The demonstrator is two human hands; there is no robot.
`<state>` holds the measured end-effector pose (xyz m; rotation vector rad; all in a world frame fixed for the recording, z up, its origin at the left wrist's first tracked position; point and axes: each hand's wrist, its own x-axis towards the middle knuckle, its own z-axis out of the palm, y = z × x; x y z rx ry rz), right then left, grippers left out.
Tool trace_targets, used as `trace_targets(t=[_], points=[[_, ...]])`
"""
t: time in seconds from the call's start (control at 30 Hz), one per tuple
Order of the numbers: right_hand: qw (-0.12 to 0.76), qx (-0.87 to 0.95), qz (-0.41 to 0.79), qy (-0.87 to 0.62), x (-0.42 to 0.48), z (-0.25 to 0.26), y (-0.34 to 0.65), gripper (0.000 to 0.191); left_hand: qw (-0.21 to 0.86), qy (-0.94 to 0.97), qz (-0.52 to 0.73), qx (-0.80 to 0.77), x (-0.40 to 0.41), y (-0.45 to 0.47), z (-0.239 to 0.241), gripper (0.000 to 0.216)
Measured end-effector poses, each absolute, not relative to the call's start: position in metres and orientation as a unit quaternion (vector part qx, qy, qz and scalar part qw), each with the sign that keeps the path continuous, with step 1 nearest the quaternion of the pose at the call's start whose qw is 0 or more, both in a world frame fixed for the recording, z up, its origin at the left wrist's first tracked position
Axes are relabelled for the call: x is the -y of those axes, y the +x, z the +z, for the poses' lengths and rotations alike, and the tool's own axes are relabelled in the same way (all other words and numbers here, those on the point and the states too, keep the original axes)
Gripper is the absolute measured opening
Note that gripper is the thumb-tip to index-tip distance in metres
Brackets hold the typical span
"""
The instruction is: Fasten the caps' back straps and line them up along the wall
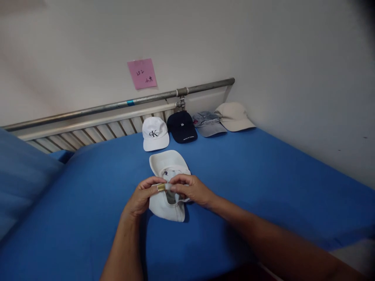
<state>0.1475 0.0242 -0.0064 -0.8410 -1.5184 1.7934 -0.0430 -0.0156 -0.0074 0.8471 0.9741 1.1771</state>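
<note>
A pale baseball cap lies on the blue cloth with its brim pointing away from me and its inside partly showing. At its back, a strap carries a gold-coloured metal buckle. My left hand pinches the strap at the buckle between thumb and fingers. From the other side, my right hand is closed on the strap close to the buckle. The two hands nearly meet over the cap's rear opening. Part of the cap's right side is hidden behind my right hand.
Along the far edge of the blue-covered surface stand a white cap, a navy cap, a grey-blue cap and a cream cap. Behind them run a radiator and a metal pipe. A pink note hangs above.
</note>
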Motion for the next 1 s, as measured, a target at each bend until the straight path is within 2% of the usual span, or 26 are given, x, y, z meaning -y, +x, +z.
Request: trace_targets(t=[0.17,1.0], points=[[0.307,0.539,0.716,-0.321,-0.0271,-0.0098,0.1444,0.016,0.632,0.393,0.516,-0.424,0.0155,-0.0434,-0.0096,0.025],[0.319,0.505,0.737,-0.317,-0.0273,-0.0165,0.1404,0.014,0.619,0.394,0.515,-0.444,0.0148,-0.0404,-0.0098,0.019]])
